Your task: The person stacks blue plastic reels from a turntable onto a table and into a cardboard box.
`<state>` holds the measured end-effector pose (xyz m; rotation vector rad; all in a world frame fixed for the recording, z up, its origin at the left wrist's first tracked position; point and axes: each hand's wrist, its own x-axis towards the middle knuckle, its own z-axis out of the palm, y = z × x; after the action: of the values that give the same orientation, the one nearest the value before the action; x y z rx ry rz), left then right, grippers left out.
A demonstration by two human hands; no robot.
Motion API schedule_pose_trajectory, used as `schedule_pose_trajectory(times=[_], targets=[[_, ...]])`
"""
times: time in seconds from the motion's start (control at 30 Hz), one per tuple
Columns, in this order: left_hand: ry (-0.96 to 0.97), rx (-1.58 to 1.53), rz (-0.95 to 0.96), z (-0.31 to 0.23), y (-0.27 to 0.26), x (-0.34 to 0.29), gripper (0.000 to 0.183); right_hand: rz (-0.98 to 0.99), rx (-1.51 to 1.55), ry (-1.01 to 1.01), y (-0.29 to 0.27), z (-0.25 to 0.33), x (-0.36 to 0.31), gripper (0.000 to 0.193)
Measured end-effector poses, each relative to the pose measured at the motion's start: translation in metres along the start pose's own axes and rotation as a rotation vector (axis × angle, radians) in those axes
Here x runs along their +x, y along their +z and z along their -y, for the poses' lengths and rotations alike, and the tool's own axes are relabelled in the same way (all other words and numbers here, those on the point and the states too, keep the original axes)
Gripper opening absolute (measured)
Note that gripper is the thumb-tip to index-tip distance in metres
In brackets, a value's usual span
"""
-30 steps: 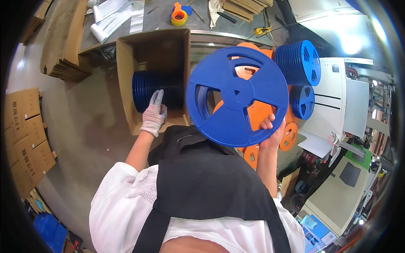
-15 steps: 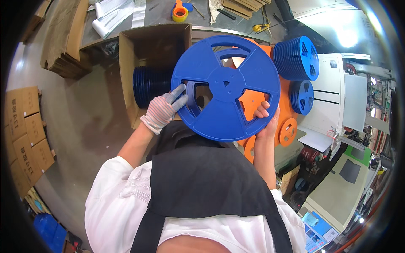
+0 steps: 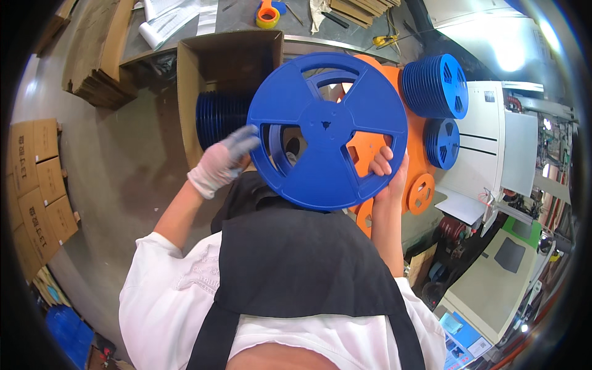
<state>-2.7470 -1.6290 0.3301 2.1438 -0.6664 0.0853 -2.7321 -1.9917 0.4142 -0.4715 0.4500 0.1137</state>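
A large blue plastic reel [image 3: 327, 129] is held up flat in front of me. My bare right hand [image 3: 387, 172] grips its lower right rim, fingers curled over the edge. My left hand [image 3: 223, 161], in a white glove, touches the reel's left rim, slightly blurred. Behind the reel an open cardboard box [image 3: 209, 55] holds a row of blue reels [image 3: 219, 114] standing on edge.
Orange reels [image 3: 419, 185] lie under and right of the held reel. Two stacks of blue reels [image 3: 439, 86] stand at the right, beside a white machine [image 3: 493, 142]. Flat cardboard [image 3: 92, 68] and folded boxes [image 3: 37, 179] lie at the left. A tape dispenser [image 3: 268, 13] sits on the far bench.
The blue reel has moved left and nearer, over the box. My left hand left the reels in the box and came to the reel's left rim.
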Motion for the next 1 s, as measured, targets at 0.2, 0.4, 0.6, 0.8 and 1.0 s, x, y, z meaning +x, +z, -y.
schedule_pose_trajectory(times=[0.2,0.4,0.6,0.8,1.0], targets=[[-0.586,0.148,-0.691,0.001,0.000,0.042,0.029,0.062,0.149,0.188,0.007,-0.019,-0.021,0.042],[-0.061,-0.120,-0.166,-0.098,0.057,0.091,0.025,0.041,-0.014,0.296,0.004,-0.023,-0.037,0.049],[-0.297,-0.124,-0.144,-0.023,0.073,0.074,0.014,-0.007,0.018,0.273,-0.011,-0.018,-0.051,0.053],[-0.372,-0.219,-0.034,-0.022,0.065,0.077,0.012,0.018,-0.050,0.272,-0.001,-0.020,-0.052,0.055],[-0.556,0.102,-0.325,0.059,0.029,-0.003,0.017,0.114,0.085,0.159,-0.006,-0.021,-0.059,0.057]])
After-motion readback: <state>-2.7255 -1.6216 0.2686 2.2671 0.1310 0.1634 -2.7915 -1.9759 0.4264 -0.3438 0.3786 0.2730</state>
